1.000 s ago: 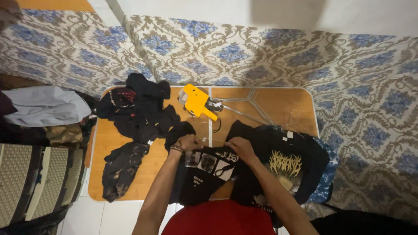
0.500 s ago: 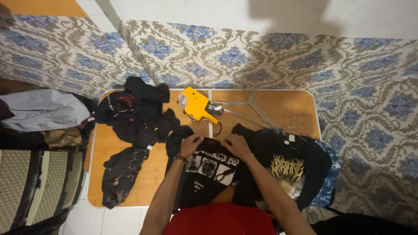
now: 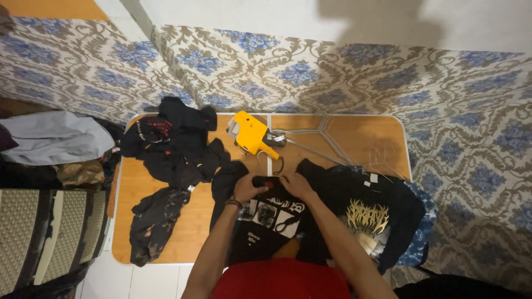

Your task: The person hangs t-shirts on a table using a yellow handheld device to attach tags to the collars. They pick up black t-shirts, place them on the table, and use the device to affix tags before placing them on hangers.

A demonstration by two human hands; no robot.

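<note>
Black printed T-shirt (image 3: pixel 271 221), bearing white picture panels, lies flat at the near edge of the wooden tabletop (image 3: pixel 183 232). Left hand (image 3: pixel 246 187) and right hand (image 3: pixel 296 184) meet at its collar, fingers closed, pinching the fabric. Beyond: yellow tagging gun (image 3: pixel 250 133), wire hangers (image 3: pixel 316 135), heaped black garments (image 3: pixel 172 147).

Yellow tagging gun (image 3: pixel 251 134) on wooden table (image 3: pixel 354 138), wire hangers (image 3: pixel 316 138) beside it; dark clothes pile (image 3: pixel 172 147) left; grey garment (image 3: pixel 55 135) off-table.

shirt collar (image 3: pixel 266 181) perhaps pinched, fingertips hidden
</note>
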